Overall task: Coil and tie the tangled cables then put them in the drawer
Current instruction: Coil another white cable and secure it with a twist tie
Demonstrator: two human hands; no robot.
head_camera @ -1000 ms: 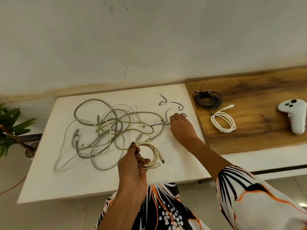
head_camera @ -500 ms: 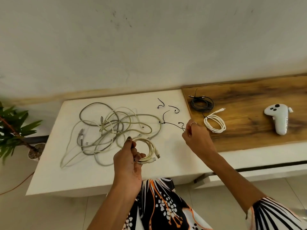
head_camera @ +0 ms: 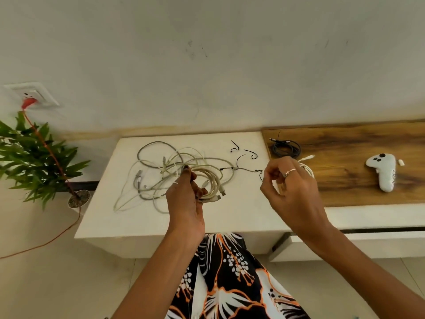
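My left hand (head_camera: pixel 186 199) grips a small cream coiled cable (head_camera: pixel 212 184), held a little above the white table (head_camera: pixel 241 210). Behind it a tangle of grey and cream cables (head_camera: pixel 165 166) lies spread on the table. My right hand (head_camera: pixel 287 187) is raised and pinches a thin black twist tie (head_camera: pixel 243 168) that runs left toward the coil. Two more black ties (head_camera: pixel 251 153) lie near the table's back. A coiled black cable (head_camera: pixel 286 149) sits on the wooden top (head_camera: pixel 345 171); a coiled white cable (head_camera: pixel 309 168) peeks out behind my right hand.
A white handheld controller (head_camera: pixel 383 170) lies on the wooden top at the right. A potted plant (head_camera: pixel 34 157) stands left of the table, under a wall socket (head_camera: pixel 33 95) with an orange cord (head_camera: pixel 57 236). A drawer front (head_camera: pixel 379 236) shows below the wooden top.
My right hand picked a black tie off the table and lifted it toward me. My left hand kept its hold on the coil and rose slightly. The camera tilted up.
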